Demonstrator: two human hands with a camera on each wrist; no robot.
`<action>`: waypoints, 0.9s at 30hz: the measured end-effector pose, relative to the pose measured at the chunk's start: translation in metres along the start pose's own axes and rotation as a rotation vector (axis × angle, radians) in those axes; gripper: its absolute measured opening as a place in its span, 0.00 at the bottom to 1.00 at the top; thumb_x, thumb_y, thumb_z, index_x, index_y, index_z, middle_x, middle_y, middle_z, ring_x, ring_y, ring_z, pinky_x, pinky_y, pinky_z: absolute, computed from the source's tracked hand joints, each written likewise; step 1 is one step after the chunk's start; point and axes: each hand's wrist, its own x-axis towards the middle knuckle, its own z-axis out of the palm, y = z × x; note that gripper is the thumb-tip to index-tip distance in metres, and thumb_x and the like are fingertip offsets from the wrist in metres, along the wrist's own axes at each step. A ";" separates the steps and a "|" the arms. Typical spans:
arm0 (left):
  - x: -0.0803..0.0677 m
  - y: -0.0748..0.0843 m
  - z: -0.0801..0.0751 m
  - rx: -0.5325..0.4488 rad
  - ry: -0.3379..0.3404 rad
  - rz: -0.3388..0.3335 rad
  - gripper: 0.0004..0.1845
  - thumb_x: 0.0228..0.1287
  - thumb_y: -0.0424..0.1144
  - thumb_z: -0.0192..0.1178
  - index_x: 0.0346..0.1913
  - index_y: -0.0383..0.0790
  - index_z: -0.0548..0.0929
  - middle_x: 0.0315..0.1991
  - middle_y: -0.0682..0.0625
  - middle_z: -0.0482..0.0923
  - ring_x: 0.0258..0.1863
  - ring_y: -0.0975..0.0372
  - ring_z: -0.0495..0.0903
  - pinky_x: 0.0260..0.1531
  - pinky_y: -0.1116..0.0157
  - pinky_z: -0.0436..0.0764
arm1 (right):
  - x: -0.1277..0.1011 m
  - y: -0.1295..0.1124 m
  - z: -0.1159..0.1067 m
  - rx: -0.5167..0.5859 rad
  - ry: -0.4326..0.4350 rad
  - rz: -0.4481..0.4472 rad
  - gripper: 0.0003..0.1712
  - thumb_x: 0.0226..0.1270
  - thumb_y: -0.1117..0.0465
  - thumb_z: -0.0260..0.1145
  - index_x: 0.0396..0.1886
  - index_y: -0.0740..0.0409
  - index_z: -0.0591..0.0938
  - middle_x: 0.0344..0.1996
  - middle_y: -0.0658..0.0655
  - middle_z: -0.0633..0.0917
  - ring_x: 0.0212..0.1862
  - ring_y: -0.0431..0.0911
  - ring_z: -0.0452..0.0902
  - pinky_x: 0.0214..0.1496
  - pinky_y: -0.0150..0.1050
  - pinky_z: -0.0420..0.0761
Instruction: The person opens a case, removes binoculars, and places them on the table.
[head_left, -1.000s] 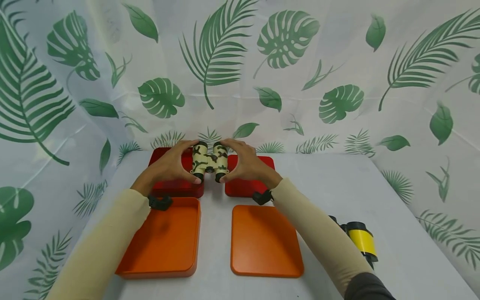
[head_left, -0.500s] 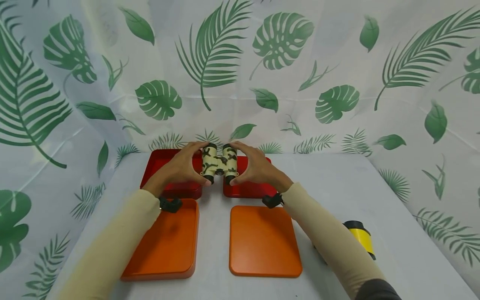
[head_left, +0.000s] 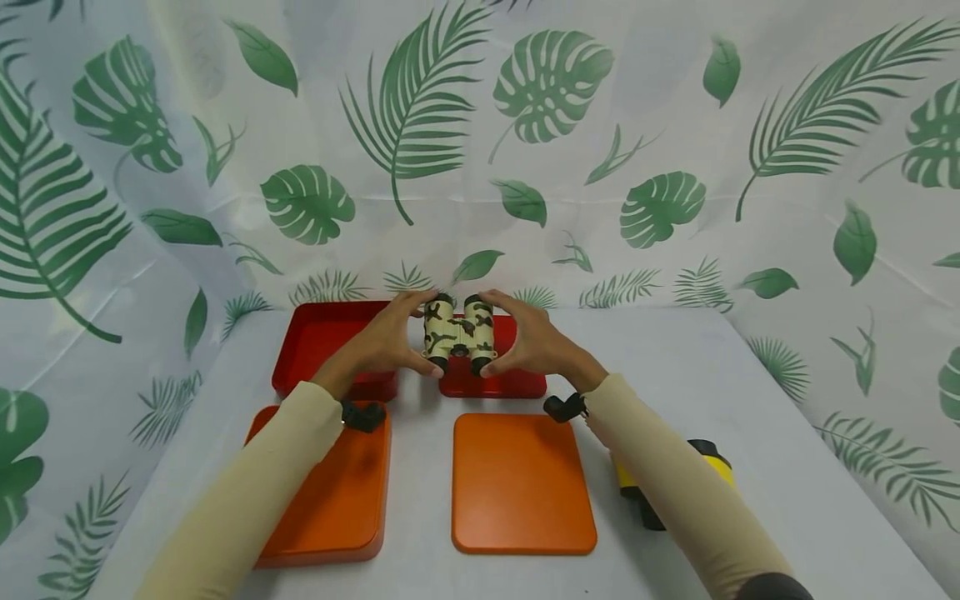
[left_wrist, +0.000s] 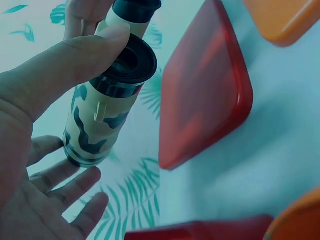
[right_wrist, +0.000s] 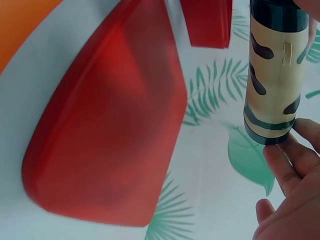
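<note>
Both hands on the camo binoculars [head_left: 459, 337], held up off the table [head_left: 697, 375] at the far centre, above the gap between the red tray [head_left: 330, 346] and the red lid [head_left: 495, 371]. Left hand [head_left: 386, 346] takes the left barrel: thumb on the near eyepiece end, fingers at the far end, grip closed on it; the left wrist view shows the thumb pressed on the black eyepiece rim and the other fingers loosely spread below the barrel [left_wrist: 102, 117]. Right hand [head_left: 532, 343] mirrors it on the right barrel, grip also holding it; the right wrist view shows fingertips at the barrel's [right_wrist: 276, 75] lower black ring. Barrels side by side, roughly upright in the head view. Nearer the person: orange tray [head_left: 330, 492] on the left, orange lid [head_left: 522, 483] on the right, lying flat, apart from each other. Yellow-and-black binoculars [head_left: 637, 492] lie on the table right of the orange lid, partly hidden behind the right sleeve [head_left: 690, 492]. Leaf-print cloth [head_left: 675, 167] backs the whole setup
</note>
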 end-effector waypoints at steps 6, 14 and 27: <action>0.003 0.007 0.008 -0.012 -0.007 -0.019 0.65 0.45 0.48 0.86 0.85 0.48 0.58 0.81 0.42 0.58 0.74 0.44 0.69 0.74 0.38 0.72 | -0.009 0.005 -0.006 0.011 -0.007 -0.010 0.67 0.46 0.47 0.89 0.85 0.45 0.63 0.86 0.54 0.60 0.85 0.57 0.54 0.82 0.71 0.58; 0.010 0.013 0.019 -0.008 -0.013 -0.026 0.66 0.45 0.49 0.86 0.86 0.49 0.57 0.82 0.42 0.55 0.75 0.44 0.67 0.75 0.38 0.71 | -0.018 0.014 -0.012 0.006 -0.004 0.015 0.67 0.47 0.48 0.89 0.85 0.44 0.62 0.86 0.54 0.60 0.85 0.57 0.54 0.82 0.73 0.55; 0.028 0.030 0.041 -0.040 -0.048 -0.074 0.65 0.45 0.48 0.85 0.86 0.52 0.56 0.83 0.43 0.53 0.77 0.43 0.65 0.76 0.39 0.70 | -0.037 0.029 -0.028 0.012 -0.016 0.038 0.68 0.48 0.53 0.90 0.86 0.46 0.60 0.86 0.57 0.59 0.85 0.61 0.54 0.80 0.74 0.58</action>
